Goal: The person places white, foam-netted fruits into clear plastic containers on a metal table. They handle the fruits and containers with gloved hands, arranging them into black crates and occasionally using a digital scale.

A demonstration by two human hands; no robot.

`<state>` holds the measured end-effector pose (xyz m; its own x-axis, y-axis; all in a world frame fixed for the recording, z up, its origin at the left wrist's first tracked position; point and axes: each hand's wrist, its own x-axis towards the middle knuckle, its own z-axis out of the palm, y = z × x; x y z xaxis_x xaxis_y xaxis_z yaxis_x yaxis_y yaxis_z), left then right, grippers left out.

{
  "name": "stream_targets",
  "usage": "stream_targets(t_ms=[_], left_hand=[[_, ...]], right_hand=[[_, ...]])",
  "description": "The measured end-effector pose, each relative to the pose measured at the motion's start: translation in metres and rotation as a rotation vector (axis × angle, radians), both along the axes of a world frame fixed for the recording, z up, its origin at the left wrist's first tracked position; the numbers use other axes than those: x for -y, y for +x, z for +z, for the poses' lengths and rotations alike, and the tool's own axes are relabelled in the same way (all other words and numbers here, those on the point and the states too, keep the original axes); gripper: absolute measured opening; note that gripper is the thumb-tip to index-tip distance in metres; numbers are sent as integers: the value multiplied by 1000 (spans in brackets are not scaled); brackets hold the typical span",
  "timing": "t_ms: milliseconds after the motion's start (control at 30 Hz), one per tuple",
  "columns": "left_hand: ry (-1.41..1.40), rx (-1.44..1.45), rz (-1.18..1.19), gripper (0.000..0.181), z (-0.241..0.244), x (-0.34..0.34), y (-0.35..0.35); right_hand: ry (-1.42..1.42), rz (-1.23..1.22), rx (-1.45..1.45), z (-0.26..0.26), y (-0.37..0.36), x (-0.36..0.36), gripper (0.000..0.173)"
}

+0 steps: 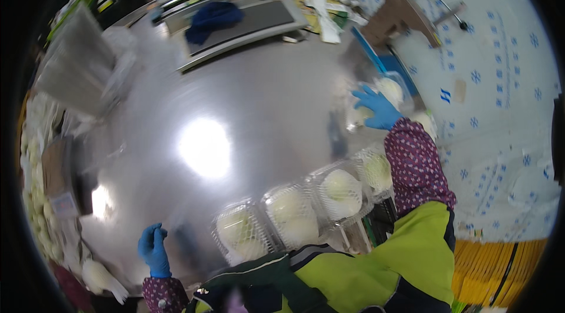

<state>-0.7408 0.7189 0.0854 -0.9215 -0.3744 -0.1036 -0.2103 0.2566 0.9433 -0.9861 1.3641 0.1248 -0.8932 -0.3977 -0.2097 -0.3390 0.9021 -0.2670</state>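
My right hand (378, 109), in a blue glove with its fingers spread, lies over a clear plastic clamshell container (353, 124) holding pale round produce (363, 115). My left hand (154, 249), also blue-gloved, is raised at the lower left over the steel table (265, 105). Its fingertips are pinched together, and nothing shows between them. Along the near table edge stand several clamshells of whitish-green produce in mesh netting: one at the left (242, 235), a middle one (291, 218) and another further right (340, 193).
A wrapping machine (260, 23) with a dark blue cloth (214, 19) stands at the back. Stacked clear trays (77, 65) rise at the left. A brown tape dispenser (399, 19) and blue-edged bin (397, 70) are at the right. Netted produce (101, 277) lies lower left.
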Motion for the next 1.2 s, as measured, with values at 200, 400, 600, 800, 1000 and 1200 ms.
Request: stream_targets(t_ms=[200, 400, 600, 800, 1000, 1200], left_hand=[[-196, -30, 39, 12, 17, 31, 28], [-144, -63, 112, 11, 10, 66, 63], [-364, -280, -88, 13, 35, 148, -4], [-207, -518, -111, 10, 14, 173, 6], [-312, -461, -241, 12, 0, 199, 36], [-934, 11, 461, 59, -8, 277, 95]], right_hand=[[-61, -9, -134, -24, 9, 10, 59], [39, -13, -291, -24, -37, 136, 27], [-612, 427, -379, 81, -35, 497, 18], [-418, 661, -260, 142, -44, 777, 31], [-60, 667, 59, -86, -81, 812, 60], [40, 920, -42, -92, -2, 719, 32]])
